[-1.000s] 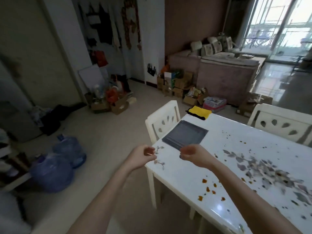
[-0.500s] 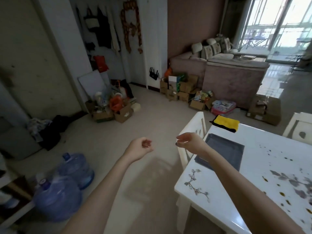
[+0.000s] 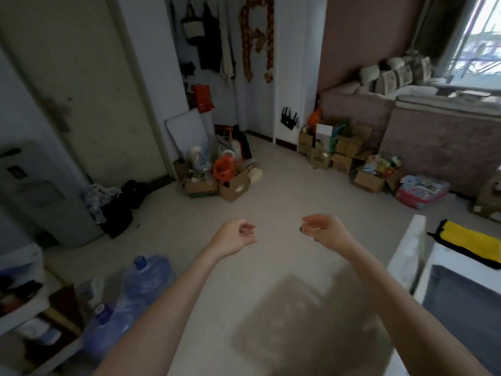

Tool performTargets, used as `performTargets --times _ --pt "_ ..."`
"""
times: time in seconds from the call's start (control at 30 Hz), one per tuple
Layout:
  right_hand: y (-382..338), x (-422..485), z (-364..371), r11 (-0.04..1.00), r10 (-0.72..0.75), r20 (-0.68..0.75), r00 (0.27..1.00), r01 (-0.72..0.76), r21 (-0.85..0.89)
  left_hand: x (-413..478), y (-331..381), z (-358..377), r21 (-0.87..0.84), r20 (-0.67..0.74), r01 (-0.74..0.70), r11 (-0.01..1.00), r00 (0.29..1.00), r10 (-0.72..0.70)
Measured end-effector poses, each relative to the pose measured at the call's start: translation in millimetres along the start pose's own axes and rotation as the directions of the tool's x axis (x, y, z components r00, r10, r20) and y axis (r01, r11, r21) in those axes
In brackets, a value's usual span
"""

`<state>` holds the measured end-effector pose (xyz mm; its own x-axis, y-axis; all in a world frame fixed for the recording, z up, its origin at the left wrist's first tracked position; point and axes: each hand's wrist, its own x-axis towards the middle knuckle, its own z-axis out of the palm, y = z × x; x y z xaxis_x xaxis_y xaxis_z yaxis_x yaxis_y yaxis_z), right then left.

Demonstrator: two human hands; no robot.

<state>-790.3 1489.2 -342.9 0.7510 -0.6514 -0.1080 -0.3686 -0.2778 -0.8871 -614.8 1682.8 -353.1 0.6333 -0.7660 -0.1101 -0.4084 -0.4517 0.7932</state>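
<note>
Both of my bare hands are raised in front of me over the open floor. My left hand point(image 3: 235, 237) has its fingers curled into a loose fist with nothing in it. My right hand point(image 3: 325, 232) is curled too, thumb above the bent fingers. A small dark spot shows at its fingertips, and I cannot tell what it is. At the right edge stands the white table point(image 3: 436, 259) with a grey mat point(image 3: 466, 299) and a yellow cloth point(image 3: 471, 244) on it. Neither hand touches the table.
A white chair point(image 3: 406, 259) stands against the table's left side. Two blue water bottles point(image 3: 146, 278) sit on the floor at lower left. Open cardboard boxes point(image 3: 233, 185) line the far wall, more boxes point(image 3: 339, 150) stand by the sofa point(image 3: 444, 142).
My view has swung left, away from the table, which now shows only at the right edge. Both hands left the table's corner and now hover over the floor, still curled.
</note>
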Motion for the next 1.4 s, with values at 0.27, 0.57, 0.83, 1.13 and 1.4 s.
performTargets --times 0.27,0.57,0.83,1.13,1.4 --pt "-36 138 27 0.997 0.060 -0.009 0.998 -0.059 0.053 140 -11 -68 0.035 0.034 -0.005 0.999 0.999 0.004" --pt "-36 254 12 0.987 0.160 -0.107 0.981 -0.160 0.004 312 -10 -84 0.010 0.154 -0.094 0.996 0.984 0.091" --pt "-21 331 -12 0.949 0.316 -0.364 0.876 -0.289 0.127 464 24 -63 0.012 0.389 -0.318 0.948 0.875 0.288" --pt "13 298 -65 0.851 0.516 -0.623 0.587 -0.437 0.293 547 112 40 -0.070 0.693 -0.532 0.844 0.582 0.425" --pt "53 207 -118 0.766 0.576 -0.777 0.253 -0.498 0.405 530 193 187 -0.239 0.858 -0.652 0.719 0.206 0.471"
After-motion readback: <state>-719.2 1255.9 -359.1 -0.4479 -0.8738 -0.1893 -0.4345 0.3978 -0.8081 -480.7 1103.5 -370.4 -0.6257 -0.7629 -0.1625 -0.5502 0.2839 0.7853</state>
